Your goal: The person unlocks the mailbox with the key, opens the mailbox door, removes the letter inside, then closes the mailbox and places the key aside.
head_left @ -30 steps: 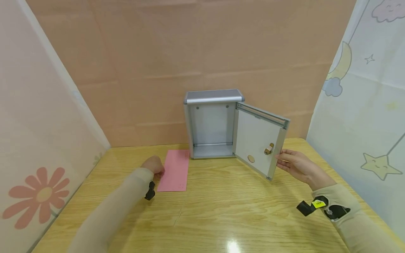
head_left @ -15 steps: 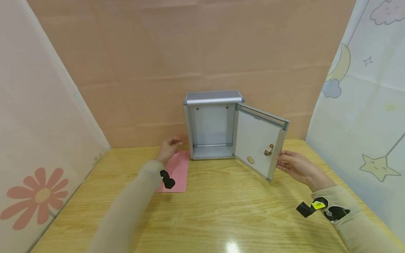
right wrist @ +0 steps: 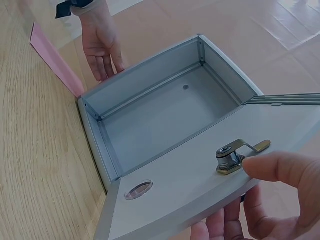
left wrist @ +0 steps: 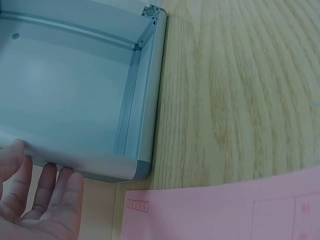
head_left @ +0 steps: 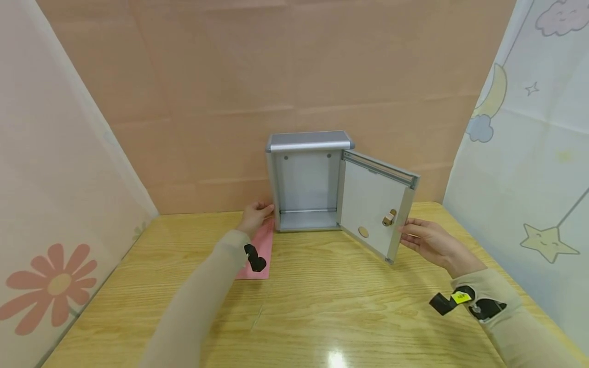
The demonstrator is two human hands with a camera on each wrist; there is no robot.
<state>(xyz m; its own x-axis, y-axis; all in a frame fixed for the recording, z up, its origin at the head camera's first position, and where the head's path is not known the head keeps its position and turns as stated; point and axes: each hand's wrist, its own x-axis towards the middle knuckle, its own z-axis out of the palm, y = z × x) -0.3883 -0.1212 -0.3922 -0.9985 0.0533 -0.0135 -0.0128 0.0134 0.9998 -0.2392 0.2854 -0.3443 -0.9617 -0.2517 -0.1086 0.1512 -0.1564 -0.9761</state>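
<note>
A grey metal mailbox (head_left: 307, 184) stands upright against the back wall, its door (head_left: 374, 207) swung out to the right. My left hand (head_left: 256, 217) touches the box's outer left side with fairly straight fingers. In the left wrist view the thumb (left wrist: 11, 159) lies by the front edge. My right hand (head_left: 425, 240) grips the door's free edge, with the thumb (right wrist: 272, 166) on the inner face beside the cam lock (right wrist: 231, 159) and the other fingers behind. A pink envelope (head_left: 263, 253) lies on the table left of the box, partly hidden by my left hand and wrist.
The box sits near the back of the wood-grain table (head_left: 294, 306). Behind it hangs a plain peach backdrop (head_left: 207, 102). Patterned panels stand at the left (head_left: 55, 179) and right (head_left: 529, 153).
My left hand has left the envelope's left edge, moved back and to the right, and come against the mailbox's left side. The right hand keeps holding the door, which stays put.
</note>
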